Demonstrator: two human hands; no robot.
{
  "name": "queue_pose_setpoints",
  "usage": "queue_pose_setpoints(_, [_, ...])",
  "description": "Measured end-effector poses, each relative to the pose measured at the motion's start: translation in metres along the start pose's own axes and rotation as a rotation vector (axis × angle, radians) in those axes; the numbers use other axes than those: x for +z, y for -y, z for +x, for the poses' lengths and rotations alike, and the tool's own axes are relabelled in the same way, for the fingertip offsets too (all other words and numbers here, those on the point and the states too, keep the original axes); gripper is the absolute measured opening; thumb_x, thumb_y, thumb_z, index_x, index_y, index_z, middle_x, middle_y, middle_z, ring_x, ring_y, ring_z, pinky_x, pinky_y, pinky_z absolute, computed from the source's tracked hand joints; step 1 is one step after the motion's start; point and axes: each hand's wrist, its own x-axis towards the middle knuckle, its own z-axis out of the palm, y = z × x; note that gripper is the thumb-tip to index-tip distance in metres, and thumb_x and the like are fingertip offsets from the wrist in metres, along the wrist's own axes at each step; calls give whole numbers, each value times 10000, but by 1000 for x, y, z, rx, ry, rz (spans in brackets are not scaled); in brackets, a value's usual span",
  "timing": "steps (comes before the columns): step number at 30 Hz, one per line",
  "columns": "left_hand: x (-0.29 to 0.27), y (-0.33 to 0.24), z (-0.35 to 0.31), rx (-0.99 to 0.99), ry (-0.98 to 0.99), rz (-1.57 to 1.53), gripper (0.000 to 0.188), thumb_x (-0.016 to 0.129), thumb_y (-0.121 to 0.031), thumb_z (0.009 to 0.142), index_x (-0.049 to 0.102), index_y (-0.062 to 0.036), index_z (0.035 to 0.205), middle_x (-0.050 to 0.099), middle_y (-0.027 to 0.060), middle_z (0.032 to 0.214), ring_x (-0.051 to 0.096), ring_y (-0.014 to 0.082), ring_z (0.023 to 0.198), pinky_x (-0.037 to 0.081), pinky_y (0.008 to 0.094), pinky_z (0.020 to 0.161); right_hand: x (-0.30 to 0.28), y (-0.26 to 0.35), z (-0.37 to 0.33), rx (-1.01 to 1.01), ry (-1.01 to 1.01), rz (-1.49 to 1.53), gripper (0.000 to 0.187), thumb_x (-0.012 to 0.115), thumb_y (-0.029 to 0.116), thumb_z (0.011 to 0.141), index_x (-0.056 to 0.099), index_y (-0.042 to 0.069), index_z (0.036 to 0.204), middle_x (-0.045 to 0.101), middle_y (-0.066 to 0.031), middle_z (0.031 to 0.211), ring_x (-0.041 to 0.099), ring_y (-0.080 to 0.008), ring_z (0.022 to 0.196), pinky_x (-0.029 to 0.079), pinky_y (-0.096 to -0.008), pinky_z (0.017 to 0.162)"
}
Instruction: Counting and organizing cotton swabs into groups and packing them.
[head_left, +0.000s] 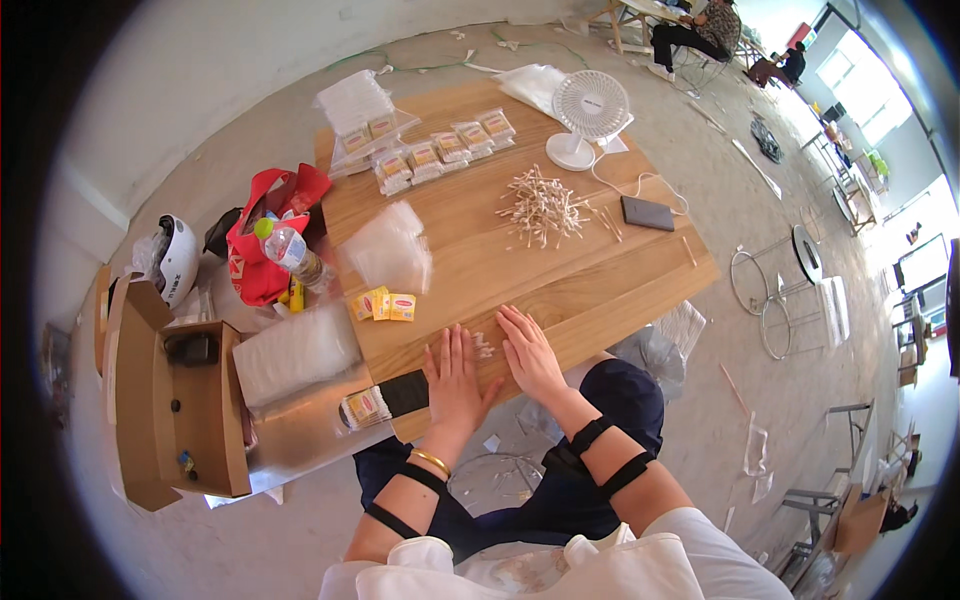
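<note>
Both my hands lie flat near the front edge of the wooden table, fingers stretched out. Between them is a small bunch of cotton swabs; my left hand is on its left, my right hand on its right. Neither hand grips anything. Farther back is a loose heap of cotton swabs, with a few strays beside it. Small yellow cards rest beyond my left hand, near a stack of clear plastic bags. A filled packet lies left of my left wrist, beside a black strip.
Filled packets stand in rows at the back. A white fan and a dark power bank with a cable are at the right. At left are a bottle, a red bag and an open cardboard box.
</note>
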Motion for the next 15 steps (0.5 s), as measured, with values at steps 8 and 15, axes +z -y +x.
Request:
queue_pose_setpoints(8, [14, 20, 22, -32, -134, -23, 1024, 566, -599, 934, 165, 87, 1579, 183, 249, 1665, 133, 374, 1565, 69, 553, 1259, 7, 2, -6, -1, -39, -72, 442, 494, 126, 1003, 508, 3, 1427, 489, -160, 1494, 405, -315, 1443, 288, -447, 1233])
queue_pose_setpoints(15, [2, 2, 2, 20, -74, -55, 1024, 617, -557, 915, 194, 118, 1557, 181, 290, 1650, 128, 403, 1559, 57, 587, 1249, 6, 3, -5, 0, -67, -94, 449, 493, 136, 1003, 505, -6, 1429, 494, -151, 1486, 407, -300, 1441, 293, -437, 1233])
